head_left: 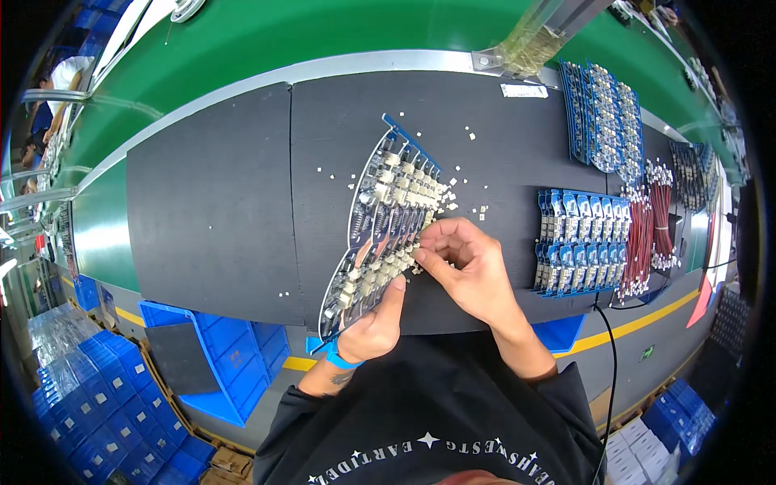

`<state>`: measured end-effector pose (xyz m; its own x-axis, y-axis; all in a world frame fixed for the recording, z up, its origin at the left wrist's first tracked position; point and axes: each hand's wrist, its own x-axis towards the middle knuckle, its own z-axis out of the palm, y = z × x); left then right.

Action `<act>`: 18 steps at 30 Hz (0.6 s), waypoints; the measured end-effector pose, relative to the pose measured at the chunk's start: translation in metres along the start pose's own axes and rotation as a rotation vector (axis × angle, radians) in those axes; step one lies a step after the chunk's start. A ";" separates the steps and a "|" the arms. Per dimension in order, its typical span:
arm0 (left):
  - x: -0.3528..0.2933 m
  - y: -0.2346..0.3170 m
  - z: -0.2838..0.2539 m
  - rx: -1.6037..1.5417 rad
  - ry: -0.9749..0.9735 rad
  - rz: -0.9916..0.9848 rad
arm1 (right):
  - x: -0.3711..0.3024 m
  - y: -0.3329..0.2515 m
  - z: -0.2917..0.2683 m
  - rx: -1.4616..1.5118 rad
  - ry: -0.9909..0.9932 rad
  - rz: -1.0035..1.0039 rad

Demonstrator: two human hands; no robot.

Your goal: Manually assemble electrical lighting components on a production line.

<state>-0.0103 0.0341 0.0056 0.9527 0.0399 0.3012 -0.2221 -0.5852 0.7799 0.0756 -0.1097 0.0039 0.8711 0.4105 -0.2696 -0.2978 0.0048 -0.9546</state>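
A blue-edged panel of circuit boards (377, 228), crowded with cream-white connectors and dark parts, is held tilted above the black work mat. My left hand (373, 330) grips its lower right edge, thumb on top; the other fingers are hidden beneath. At the panel's right side, my right hand (477, 273) is closed in a pinch, its thumb and forefinger touching the edge of the connector rows. Whatever lies between those fingertips is too small to make out. Small loose white plastic pieces (452, 194) lie scattered beside the panel, mostly near its right edge.
Stacked circuit boards (582, 242) stand right of my hands, beside bundles of red wires (637, 242). More board panels (602, 117) lie at the back right, near a metal post (529, 50). A blue crate (234, 364) sits below the table's left front; a black cable (612, 364) hangs at right.
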 end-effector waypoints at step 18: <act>0.000 0.006 0.009 -0.257 0.231 -0.285 | 0.007 0.004 -0.006 0.104 -0.035 0.112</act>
<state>-0.0096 0.0235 0.0049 0.9185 0.3673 0.1462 -0.0293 -0.3057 0.9517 0.0824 -0.1120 -0.0024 0.8165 0.4451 -0.3677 -0.4332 0.0511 -0.8999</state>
